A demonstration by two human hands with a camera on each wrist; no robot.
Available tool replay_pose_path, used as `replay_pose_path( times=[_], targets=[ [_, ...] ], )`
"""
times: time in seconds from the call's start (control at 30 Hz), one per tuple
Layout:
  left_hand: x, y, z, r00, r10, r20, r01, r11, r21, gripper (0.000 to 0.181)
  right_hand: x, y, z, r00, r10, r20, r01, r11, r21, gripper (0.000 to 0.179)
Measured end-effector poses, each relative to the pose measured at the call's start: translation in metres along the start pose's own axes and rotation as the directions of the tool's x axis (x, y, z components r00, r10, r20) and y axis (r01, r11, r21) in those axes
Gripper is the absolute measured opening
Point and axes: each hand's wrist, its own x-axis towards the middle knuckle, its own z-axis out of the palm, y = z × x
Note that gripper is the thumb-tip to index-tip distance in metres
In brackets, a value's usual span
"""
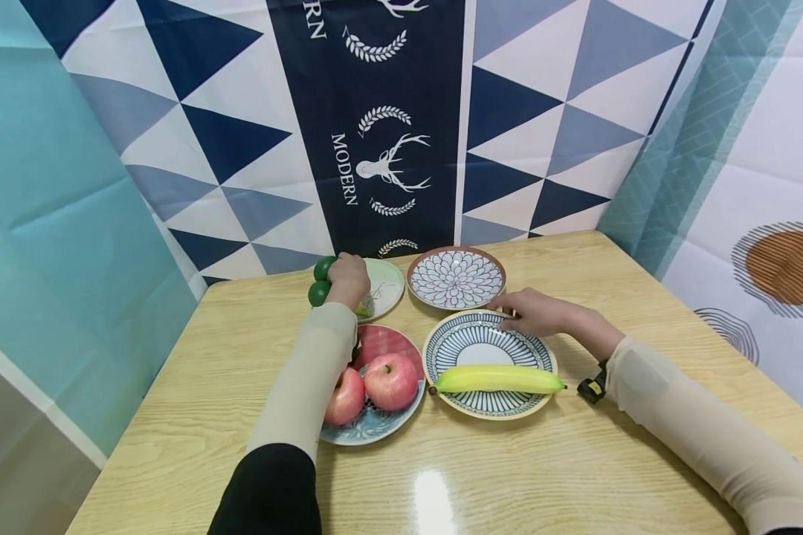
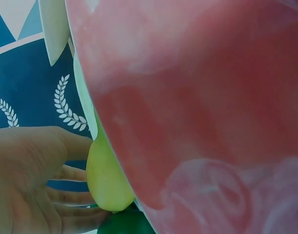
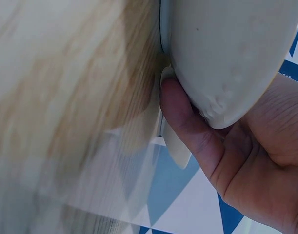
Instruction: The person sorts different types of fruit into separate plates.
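Observation:
At the back left, my left hand (image 1: pixel 349 279) reaches down over a pale green plate (image 1: pixel 391 286). Two dark green round fruits (image 1: pixel 319 293) sit against its left side. A yellow pear-like fruit (image 2: pixel 109 178) overlaps its fingertips in the left wrist view, so I cannot tell whether they grip anything. My right hand (image 1: pixel 538 310) grips the back right rim of a blue-striped plate (image 1: pixel 444 345), one finger lying along the pale underside (image 3: pixel 231 53). Across that plate lies a yellow-green banana (image 1: pixel 498 379), resting over its front part.
A red and blue plate (image 1: pixel 388 435) with two apples (image 1: pixel 391 381) stands at front left, partly behind my left forearm. Behind the striped plate is a brown-rimmed plate (image 1: pixel 456 276) with a petal pattern. Patterned cloth (image 1: pixel 401 89) backs the wooden table (image 1: pixel 542 475).

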Motion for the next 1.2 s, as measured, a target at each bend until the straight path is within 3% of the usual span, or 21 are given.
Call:
replay_pose_path(
  times=[0.37,0.63,0.9,1.2],
  targets=[
    [0.0028,0.001,0.0049,1.0,-0.009,-0.023,0.009,1.0,-0.005,0.038,0.0001,0.0016,0.0024,1.0,-0.002,-0.003,0.002,1.0,-0.003,0.032],
    [0.0035,0.0027,0.0045,0.998,-0.019,-0.054,0.016,0.998,-0.06,0.027,0.0007,0.0021,0.0027,1.0,-0.003,-0.003,0.003,1.0,-0.008,0.033],
    [0.005,0.0032,0.0025,0.998,0.014,-0.062,-0.019,0.997,-0.081,0.027,0.0022,0.0031,0.0027,1.0,-0.008,-0.008,0.008,1.0,-0.019,0.032],
    [0.0022,0.0062,-0.0029,0.989,0.085,-0.125,-0.097,0.991,-0.095,0.039,0.0017,0.0063,0.0043,1.0,-0.003,-0.009,0.003,1.0,-0.027,0.032]
  ],
)
